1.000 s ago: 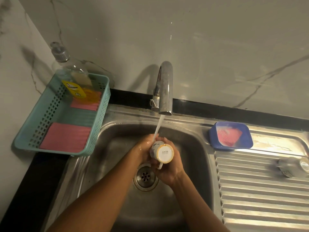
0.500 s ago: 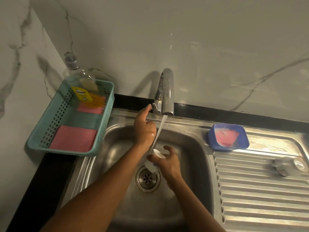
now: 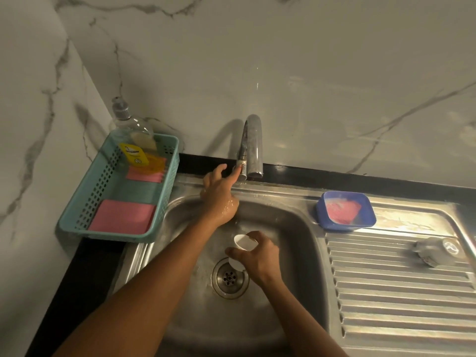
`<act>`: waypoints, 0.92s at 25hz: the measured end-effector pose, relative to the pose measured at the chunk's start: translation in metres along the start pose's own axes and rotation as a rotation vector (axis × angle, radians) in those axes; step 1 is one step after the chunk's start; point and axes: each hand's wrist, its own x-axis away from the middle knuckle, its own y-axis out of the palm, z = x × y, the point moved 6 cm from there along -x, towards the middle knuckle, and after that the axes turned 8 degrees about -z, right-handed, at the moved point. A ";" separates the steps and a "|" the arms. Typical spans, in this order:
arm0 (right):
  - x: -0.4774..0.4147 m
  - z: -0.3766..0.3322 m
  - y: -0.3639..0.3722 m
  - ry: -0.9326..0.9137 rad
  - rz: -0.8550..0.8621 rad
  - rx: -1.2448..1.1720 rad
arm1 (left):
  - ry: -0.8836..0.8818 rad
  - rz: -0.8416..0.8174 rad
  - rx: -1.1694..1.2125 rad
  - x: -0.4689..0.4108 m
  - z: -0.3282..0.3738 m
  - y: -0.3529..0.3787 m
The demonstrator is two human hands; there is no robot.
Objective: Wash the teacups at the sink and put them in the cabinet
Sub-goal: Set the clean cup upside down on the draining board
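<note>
Water no longer runs from the faucet (image 3: 253, 145), and the left hand (image 3: 219, 199) has risen from the basin to the small lever at the spout's base. Its outstretched index finger touches the metal there, thumb spread, gripping nothing. Grey-veined marble wall (image 3: 309, 73) fills the background above a black counter edge. Below it sits the stainless sink (image 3: 296, 253), its ribbed drainboard (image 3: 399, 292) running off to the right. On the counter at the left a teal perforated basket (image 3: 164, 191) holds pink sponges (image 3: 121, 217) and, at its far end, a clear dish-soap bottle (image 3: 136, 143) with a yellow label, leaning against the wall corner. A blue soap dish (image 3: 345, 228) with something pink inside rests on the sink's back-right ledge. Over the round drain (image 3: 230, 277) the right hand (image 3: 257, 256) holds the white teacup (image 3: 244, 242), thumb and fingers curled round its body, the cup tilted with its mouth turned away from the person. A second teacup (image 3: 435, 251) lies on its side on the drainboard, well apart from the hands.
</note>
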 end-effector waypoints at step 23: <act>0.202 -0.191 -0.126 -0.825 0.275 -0.046 | 0.435 0.068 1.101 0.239 0.184 -0.117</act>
